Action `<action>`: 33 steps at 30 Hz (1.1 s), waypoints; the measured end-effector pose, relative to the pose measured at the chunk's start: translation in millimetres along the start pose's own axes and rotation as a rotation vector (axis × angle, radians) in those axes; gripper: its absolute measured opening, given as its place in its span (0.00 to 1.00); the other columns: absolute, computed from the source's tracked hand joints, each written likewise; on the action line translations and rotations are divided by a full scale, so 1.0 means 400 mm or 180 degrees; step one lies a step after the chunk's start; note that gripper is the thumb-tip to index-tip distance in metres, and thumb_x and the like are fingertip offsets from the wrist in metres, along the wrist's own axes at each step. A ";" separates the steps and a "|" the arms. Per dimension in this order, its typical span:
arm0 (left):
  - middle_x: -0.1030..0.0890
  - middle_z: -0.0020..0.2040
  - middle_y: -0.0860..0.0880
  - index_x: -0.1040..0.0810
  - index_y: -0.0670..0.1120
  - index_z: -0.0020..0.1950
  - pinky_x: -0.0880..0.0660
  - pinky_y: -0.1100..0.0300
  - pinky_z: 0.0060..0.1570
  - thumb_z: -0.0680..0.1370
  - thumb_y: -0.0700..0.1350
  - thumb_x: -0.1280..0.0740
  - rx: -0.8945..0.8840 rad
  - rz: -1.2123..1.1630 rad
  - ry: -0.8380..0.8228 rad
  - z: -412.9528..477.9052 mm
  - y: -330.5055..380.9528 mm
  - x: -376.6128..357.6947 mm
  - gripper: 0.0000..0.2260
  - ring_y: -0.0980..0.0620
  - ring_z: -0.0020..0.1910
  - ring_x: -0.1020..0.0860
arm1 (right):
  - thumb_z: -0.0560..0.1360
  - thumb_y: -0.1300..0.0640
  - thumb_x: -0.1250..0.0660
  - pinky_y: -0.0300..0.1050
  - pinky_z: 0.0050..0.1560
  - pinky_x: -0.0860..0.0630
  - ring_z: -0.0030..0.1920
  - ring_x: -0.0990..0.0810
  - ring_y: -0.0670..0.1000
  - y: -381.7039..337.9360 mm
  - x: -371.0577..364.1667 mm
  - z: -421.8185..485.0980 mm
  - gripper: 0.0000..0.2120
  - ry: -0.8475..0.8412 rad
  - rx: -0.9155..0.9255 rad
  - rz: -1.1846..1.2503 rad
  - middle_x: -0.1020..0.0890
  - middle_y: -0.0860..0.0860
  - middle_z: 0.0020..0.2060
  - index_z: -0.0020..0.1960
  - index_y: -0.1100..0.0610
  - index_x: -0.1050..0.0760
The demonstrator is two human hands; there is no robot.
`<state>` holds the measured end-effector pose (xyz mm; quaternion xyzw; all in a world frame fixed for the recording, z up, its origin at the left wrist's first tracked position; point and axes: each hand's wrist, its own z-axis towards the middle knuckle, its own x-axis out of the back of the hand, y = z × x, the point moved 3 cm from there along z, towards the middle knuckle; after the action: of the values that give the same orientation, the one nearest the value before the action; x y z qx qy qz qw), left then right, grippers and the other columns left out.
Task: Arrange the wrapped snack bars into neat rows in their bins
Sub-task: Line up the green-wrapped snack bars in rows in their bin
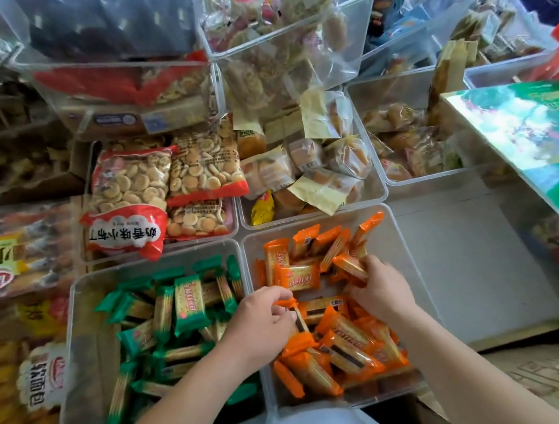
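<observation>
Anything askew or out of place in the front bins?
Yes: orange bars lie jumbled at mixed angles in the right bin, green bars likewise in the left bin; no rows. Behind, a yellow packet sits among the buns, the odd one out.

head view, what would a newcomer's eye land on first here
The jumble of orange bars in the clear bin at bottom centre, with the left hand and right hand both holding bars in it. Next, the green bars heaped just left of it, and the red biscuit bags behind those.
</observation>
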<state>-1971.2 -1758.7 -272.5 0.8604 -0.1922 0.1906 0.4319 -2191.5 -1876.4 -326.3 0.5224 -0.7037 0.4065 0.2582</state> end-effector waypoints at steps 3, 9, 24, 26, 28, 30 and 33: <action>0.20 0.55 0.57 0.24 0.57 0.69 0.23 0.65 0.49 0.82 0.50 0.32 0.0039 -0.0083 0.0019 0.005 0.009 0.004 0.15 0.60 0.56 0.22 | 0.75 0.52 0.28 0.48 0.55 0.25 0.59 0.22 0.58 0.004 0.008 -0.017 0.25 0.0028 0.0075 0.0250 0.23 0.54 0.60 0.70 0.51 0.29; 0.20 0.56 0.58 0.23 0.58 0.68 0.20 0.61 0.53 0.82 0.52 0.32 0.0011 -0.0013 -0.0008 0.019 0.024 -0.001 0.14 0.58 0.57 0.21 | 0.75 0.60 0.30 0.45 0.53 0.25 0.59 0.21 0.55 -0.005 0.027 -0.057 0.26 0.0161 0.0460 0.0222 0.23 0.47 0.58 0.72 0.48 0.25; 0.14 0.49 0.57 0.20 0.63 0.59 0.17 0.50 0.57 0.75 0.43 0.21 -0.0483 -0.1098 0.0387 0.022 0.060 0.024 0.20 0.59 0.51 0.16 | 0.72 0.53 0.25 0.33 0.57 0.25 0.62 0.22 0.41 -0.160 0.071 -0.186 0.35 -0.0868 0.1387 0.1106 0.21 0.39 0.64 0.77 0.43 0.32; 0.15 0.44 0.59 0.19 0.62 0.52 0.16 0.53 0.49 0.75 0.48 0.21 -0.0496 -0.0557 0.0625 0.023 0.056 0.052 0.12 0.60 0.44 0.16 | 0.75 0.53 0.26 0.37 0.63 0.26 0.67 0.24 0.45 -0.123 0.089 -0.179 0.33 -0.0553 0.1026 0.0972 0.22 0.42 0.68 0.77 0.45 0.32; 0.16 0.38 0.57 0.19 0.62 0.52 0.16 0.53 0.41 0.77 0.52 0.24 -0.0409 -0.0268 0.0920 0.027 0.052 0.087 0.07 0.59 0.36 0.17 | 0.77 0.53 0.27 0.44 0.65 0.27 0.70 0.25 0.50 -0.070 0.104 -0.166 0.29 -0.0287 0.0582 0.0661 0.23 0.45 0.70 0.77 0.47 0.31; 0.15 0.35 0.53 0.20 0.59 0.61 0.17 0.52 0.38 0.80 0.52 0.28 -0.0302 -0.0337 0.1130 0.038 0.056 0.113 0.10 0.56 0.30 0.17 | 0.78 0.52 0.29 0.44 0.58 0.23 0.63 0.22 0.51 -0.029 0.107 -0.147 0.25 -0.0286 0.0266 0.0500 0.21 0.46 0.66 0.74 0.49 0.29; 0.14 0.38 0.57 0.35 0.54 0.80 0.19 0.54 0.47 0.82 0.51 0.31 -0.0103 -0.0349 0.1082 0.050 0.063 0.109 0.27 0.57 0.36 0.16 | 0.76 0.46 0.27 0.48 0.57 0.20 0.59 0.21 0.51 0.007 0.080 -0.106 0.28 -0.0578 -0.0017 0.0546 0.22 0.47 0.64 0.73 0.48 0.31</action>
<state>-1943.4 -1796.2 -245.2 0.8178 -0.0723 0.3064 0.4817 -2207.1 -1857.3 -279.2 0.4942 -0.7674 0.3763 0.1591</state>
